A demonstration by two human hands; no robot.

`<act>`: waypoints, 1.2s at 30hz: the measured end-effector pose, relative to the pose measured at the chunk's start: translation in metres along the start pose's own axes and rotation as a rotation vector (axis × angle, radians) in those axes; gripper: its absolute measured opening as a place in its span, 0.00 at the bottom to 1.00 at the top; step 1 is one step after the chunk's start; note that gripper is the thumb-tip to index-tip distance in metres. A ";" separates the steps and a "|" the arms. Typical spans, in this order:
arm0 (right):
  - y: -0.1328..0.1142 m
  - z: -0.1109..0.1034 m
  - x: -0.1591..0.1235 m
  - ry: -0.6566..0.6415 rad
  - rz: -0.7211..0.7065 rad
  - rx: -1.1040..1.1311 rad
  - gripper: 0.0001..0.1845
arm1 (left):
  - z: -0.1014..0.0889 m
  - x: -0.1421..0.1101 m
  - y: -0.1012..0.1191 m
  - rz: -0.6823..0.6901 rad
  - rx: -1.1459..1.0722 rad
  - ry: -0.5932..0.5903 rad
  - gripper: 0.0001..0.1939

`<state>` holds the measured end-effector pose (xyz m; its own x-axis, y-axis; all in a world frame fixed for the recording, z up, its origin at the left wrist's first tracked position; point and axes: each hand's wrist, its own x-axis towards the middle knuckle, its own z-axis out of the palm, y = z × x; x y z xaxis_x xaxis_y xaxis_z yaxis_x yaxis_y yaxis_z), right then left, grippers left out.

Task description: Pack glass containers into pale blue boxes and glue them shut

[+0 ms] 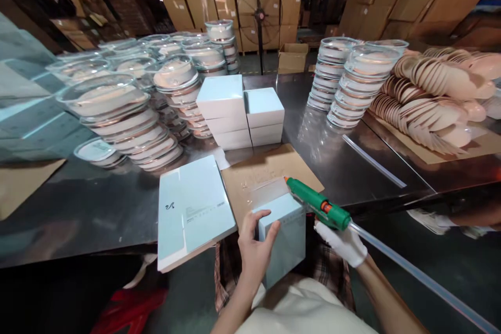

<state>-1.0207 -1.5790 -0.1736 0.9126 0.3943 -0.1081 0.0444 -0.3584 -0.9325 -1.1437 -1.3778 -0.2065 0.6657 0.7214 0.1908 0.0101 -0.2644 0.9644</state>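
My bare left hand (256, 242) grips a light blue box (287, 242), fingers and thumb over its near left top edge. The box is tilted at the table's front edge, close to my body. In a white glove, my right hand (344, 242) is closed round the handle of a green glue gun (319, 201), which hides part of the grip. The gun's orange nozzle points up and left, just above the box's far edge. A long clear glue stick (415, 274) runs out of its back. Under the nozzle lies a brown cardboard sheet (270, 167) with glue marks.
A flat light blue box (195, 209) lies left of the cardboard, overhanging the table edge. White boxes (229, 109) are stacked behind. Stacks of round clear-lidded containers (121, 120) stand left and right. Curved beige pieces (434, 99) and a loose glue stick (373, 160) are at right.
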 end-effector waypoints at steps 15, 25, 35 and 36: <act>-0.023 -0.023 0.113 0.131 0.282 -0.211 0.16 | -0.011 -0.001 0.003 -0.077 -0.095 0.015 0.18; -0.030 0.028 0.073 -0.416 0.089 0.341 0.34 | -0.005 0.004 -0.007 -0.225 -0.255 -0.080 0.27; -0.027 0.008 0.059 -0.619 -0.617 -0.065 0.18 | -0.008 0.012 -0.011 -0.138 -0.290 -0.090 0.27; -0.027 0.009 0.059 -0.636 -0.630 -0.060 0.17 | -0.008 0.012 -0.011 -0.132 -0.266 -0.106 0.27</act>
<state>-0.9716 -1.5383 -0.1583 0.3145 0.9208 0.2308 0.4982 0.0468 -0.8658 -1.1422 -1.3613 -0.2135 0.7461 0.6636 0.0541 -0.0847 0.0140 0.9963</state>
